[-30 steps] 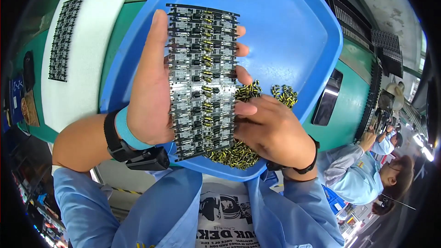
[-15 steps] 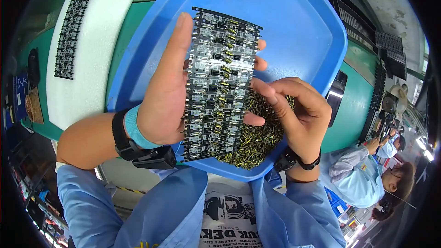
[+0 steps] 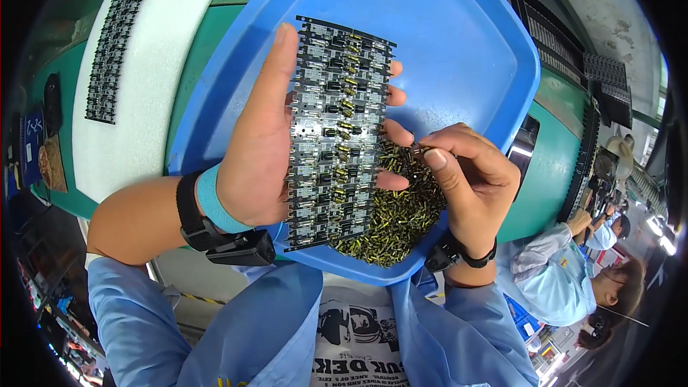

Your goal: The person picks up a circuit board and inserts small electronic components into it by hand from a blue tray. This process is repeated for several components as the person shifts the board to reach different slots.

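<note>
My left hand (image 3: 254, 136) holds up a black circuit board panel (image 3: 337, 136), its thumb along the left edge and its fingers behind, tips showing past the right edge. Small brass-coloured cylindrical parts run in a column down the panel's middle. Just right of the panel, my right hand (image 3: 476, 179) pinches a tiny part between thumb and forefinger; it is too small to name. Below both hands lies a heap of small brass and black cylindrical parts (image 3: 394, 226) in a blue plastic tub (image 3: 444, 0).
On the green bench (image 3: 548, 165), a white foam sheet (image 3: 183, 36) at the left carries another circuit board panel (image 3: 115, 57). A dark phone-like device (image 3: 525, 136) lies right of the tub. Black racks (image 3: 548, 36) stand at far right, near a co-worker in blue (image 3: 562, 279).
The panel has tilted slightly and shifted a little left at its top. My right hand has drawn slightly away from the panel's right edge, and a tiny part now shows at its fingertips.
</note>
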{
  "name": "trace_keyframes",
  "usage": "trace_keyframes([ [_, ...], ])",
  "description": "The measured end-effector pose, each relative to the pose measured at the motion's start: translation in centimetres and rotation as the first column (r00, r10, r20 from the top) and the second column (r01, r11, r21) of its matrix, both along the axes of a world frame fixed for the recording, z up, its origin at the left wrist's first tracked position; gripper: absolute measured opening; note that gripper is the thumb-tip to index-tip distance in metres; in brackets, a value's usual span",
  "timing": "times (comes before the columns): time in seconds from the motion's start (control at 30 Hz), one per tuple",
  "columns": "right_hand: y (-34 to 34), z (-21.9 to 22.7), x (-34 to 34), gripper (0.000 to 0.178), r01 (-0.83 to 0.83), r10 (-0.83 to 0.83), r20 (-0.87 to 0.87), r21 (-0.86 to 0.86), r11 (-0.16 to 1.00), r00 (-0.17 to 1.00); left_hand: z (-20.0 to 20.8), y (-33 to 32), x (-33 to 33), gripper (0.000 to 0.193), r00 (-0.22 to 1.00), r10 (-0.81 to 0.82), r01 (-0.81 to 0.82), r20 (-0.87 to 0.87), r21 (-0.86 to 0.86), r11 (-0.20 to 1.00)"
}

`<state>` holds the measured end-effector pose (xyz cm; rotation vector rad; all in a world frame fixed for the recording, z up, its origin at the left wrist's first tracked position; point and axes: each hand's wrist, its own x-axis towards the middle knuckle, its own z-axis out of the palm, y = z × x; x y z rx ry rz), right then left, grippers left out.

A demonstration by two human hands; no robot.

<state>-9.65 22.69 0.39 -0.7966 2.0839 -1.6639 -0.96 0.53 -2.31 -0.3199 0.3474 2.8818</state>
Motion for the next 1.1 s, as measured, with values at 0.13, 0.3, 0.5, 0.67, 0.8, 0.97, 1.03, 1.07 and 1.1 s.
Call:
trace_keyframes([
  [0.13, 0.2, -0.2, -0.2, 0.010, -0.019, 0.019, -0.014, 0.007, 1.000, 1.000, 0.1, 0.1, 0.0, 0.097, 0.999, 0.001, 0.000, 0.033, -0.026, 1.000],
  [0.3, 0.0, -0.2, -0.1, 0.008, -0.018, 0.018, -0.018, 0.016, 1.000, 1.000, 0.2, 0.1, -0.1, 0.096, 0.999, -0.002, 0.005, 0.053, -0.058, 0.998],
  [0.5, -0.3, 0.1, 0.6, 0.011, -0.048, 0.051, -0.060, 0.057, 0.997, 0.997, -0.2, 0.0, 0.3, 0.094, 0.999, 0.008, -0.007, 0.043, -0.021, 1.000],
  [0.67, -1.7, 2.1, 1.5, 0.015, -0.235, 0.265, -0.384, 0.124, 0.964, 0.885, -0.2, 0.4, 0.3, 0.092, 0.998, 0.051, -0.048, 0.044, -0.062, 0.997],
  [0.8, -2.4, 1.9, 2.7, 0.021, -0.278, 0.340, -0.545, 0.197, 0.940, 0.766, -0.4, 0.5, 0.1, 0.092, 0.997, 0.073, -0.070, 0.035, -0.083, 0.994],
  [0.97, -2.9, 1.3, 3.3, 0.026, -0.300, 0.364, -0.602, 0.209, 0.931, 0.711, -0.4, 0.7, 0.3, 0.091, 0.994, 0.095, -0.091, 0.055, -0.074, 0.993],
  [1.03, -2.9, 1.3, 3.4, 0.026, -0.288, 0.362, -0.610, 0.220, 0.932, 0.705, -0.3, 0.7, 0.3, 0.090, 0.993, 0.097, -0.091, 0.065, -0.090, 0.992],
  [1.07, -2.9, 1.4, 3.4, 0.026, -0.273, 0.358, -0.619, 0.232, 0.934, 0.698, -0.3, 0.6, 0.4, 0.090, 0.993, 0.097, -0.089, 0.073, -0.105, 0.990],
  [1.1, -3.0, 1.4, 3.5, 0.027, -0.258, 0.355, -0.629, 0.244, 0.935, 0.691, -0.2, 0.6, 0.4, 0.090, 0.992, 0.097, -0.087, 0.080, -0.120, 0.989],
])
